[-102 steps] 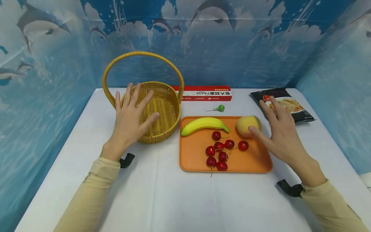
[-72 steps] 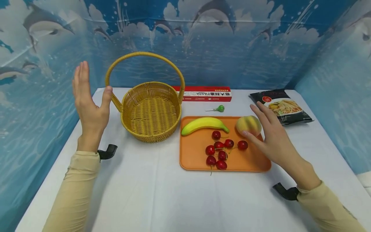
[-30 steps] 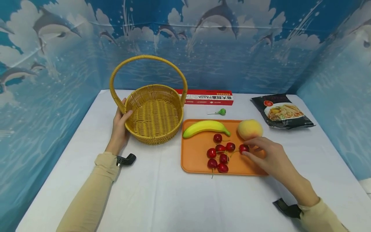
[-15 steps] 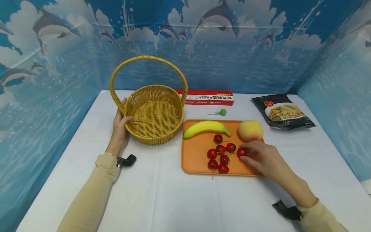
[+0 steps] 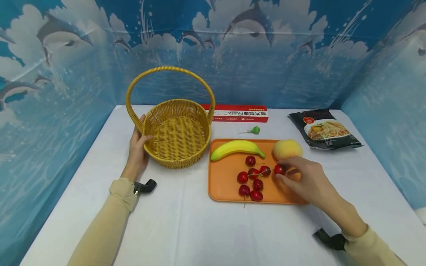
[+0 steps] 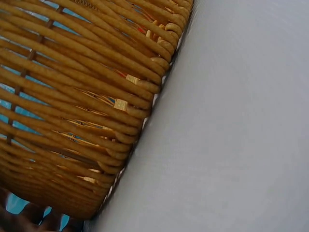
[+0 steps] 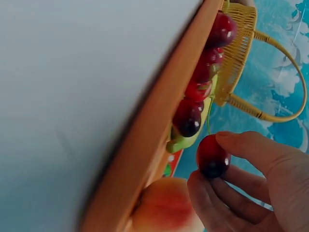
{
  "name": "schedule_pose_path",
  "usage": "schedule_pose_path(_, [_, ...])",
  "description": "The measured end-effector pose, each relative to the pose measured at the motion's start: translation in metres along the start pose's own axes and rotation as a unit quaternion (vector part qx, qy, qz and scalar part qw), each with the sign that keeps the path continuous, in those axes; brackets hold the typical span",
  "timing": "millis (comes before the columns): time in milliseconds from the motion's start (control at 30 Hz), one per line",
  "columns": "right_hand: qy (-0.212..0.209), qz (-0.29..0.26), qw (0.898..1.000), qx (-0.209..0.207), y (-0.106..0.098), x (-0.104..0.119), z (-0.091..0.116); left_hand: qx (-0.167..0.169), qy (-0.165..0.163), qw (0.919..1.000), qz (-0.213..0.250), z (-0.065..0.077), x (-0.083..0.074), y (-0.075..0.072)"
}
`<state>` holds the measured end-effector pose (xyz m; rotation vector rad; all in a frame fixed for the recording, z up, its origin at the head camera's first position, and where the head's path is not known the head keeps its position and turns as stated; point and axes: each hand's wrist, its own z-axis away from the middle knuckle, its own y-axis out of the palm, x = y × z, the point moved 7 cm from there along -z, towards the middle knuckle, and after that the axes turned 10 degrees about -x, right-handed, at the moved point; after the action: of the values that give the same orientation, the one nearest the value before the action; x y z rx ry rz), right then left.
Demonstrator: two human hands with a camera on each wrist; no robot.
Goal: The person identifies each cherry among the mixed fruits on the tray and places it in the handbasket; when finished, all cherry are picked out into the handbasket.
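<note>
My left hand (image 5: pixel 135 151) grips the left side of the wicker basket (image 5: pixel 178 162), thumb at the rim and fingers on the outer wall. Fingers show dimly at the lower left corner of the left wrist view, against the woven wall (image 6: pixel 72 96). Over the right part of the orange tray (image 5: pixel 219 188), my right hand (image 5: pixel 311 181) pinches a dark red cherry (image 7: pixel 212 157) between thumb and fingers. Its stem points toward the other cherries (image 5: pixel 254 173), which lie clustered on the tray. A peach (image 5: pixel 287 147) sits just behind the right hand, and a banana (image 5: pixel 236 147) lies along the tray's back left.
Behind the tray lies a green lollipop (image 5: pixel 255 130), and farther back a red pasta box (image 5: pixel 243 113), partly hidden by the basket. A black noodle packet (image 5: pixel 327 129) rests at the back right. The basket's tall handle (image 5: pixel 170 68) arches above it.
My left hand swung out left from over the basket, then came in to grip its side. My right hand came down from beside the peach and took the rightmost cherry, shifting it slightly.
</note>
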<state>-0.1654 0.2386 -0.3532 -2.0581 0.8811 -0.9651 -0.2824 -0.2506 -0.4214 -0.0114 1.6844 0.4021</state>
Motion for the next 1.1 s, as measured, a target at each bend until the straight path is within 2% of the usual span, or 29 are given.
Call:
schedule_pose_path(167, [-0.010, 0.004, 1.000, 0.003, 0.000, 0.013, -0.019, -0.001, 0.003, 1.0000, 0.002, 0.000, -0.001, 0.001])
schedule_pose_path(400, [-0.027, -0.042, 0.998, 0.032, 0.016, 0.038, -0.057, -0.008, -0.001, 1.0000, 0.003, 0.000, 0.001, -0.001])
schedule_pose_path(533, [-0.040, -0.064, 0.997, 0.034, 0.027, 0.053, -0.083, -0.005, -0.002, 1.0000, 0.008, 0.000, 0.002, -0.002])
schedule_pose_path(833, [-0.045, -0.129, 0.988, 0.073, 0.065, 0.098, -0.127, -0.007, 0.002, 1.0000, 0.002, 0.000, 0.001, -0.004])
schedule_pose_path(1100, [-0.090, -0.157, 0.980, 0.077, 0.094, 0.130, -0.149, -0.001, 0.009, 1.0000, 0.004, 0.000, 0.002, 0.000])
